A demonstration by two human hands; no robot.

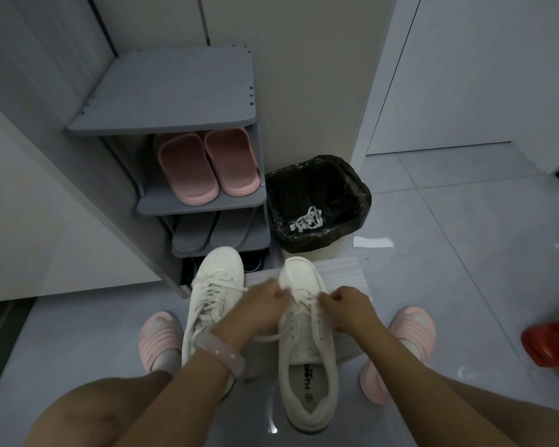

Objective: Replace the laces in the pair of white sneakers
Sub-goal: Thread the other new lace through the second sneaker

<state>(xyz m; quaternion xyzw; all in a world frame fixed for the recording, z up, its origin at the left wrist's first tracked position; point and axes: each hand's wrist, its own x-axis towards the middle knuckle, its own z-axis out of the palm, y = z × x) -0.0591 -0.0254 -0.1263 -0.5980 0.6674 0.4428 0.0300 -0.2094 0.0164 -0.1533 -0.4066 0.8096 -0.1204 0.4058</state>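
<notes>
Fingers of left hand point(265, 298) and right hand point(342, 300) each pinch the lace point(299, 306) over the right sneaker point(307, 343), apparently tensioning it; laced left sneaker point(213, 298) waits beside.

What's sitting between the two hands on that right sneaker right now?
In the head view, only the crossed lace and the tongue of the right sneaker lie between the left hand and right hand; each pinches lace.

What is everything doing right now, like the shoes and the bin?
Left sneaker: laced, on the floor.
Right sneaker: partly laced.
Left hand: pinching lace.
Right hand: pinching lace.
Bin: open, laces inside.
Pink slippers: on the shelf.
</notes>
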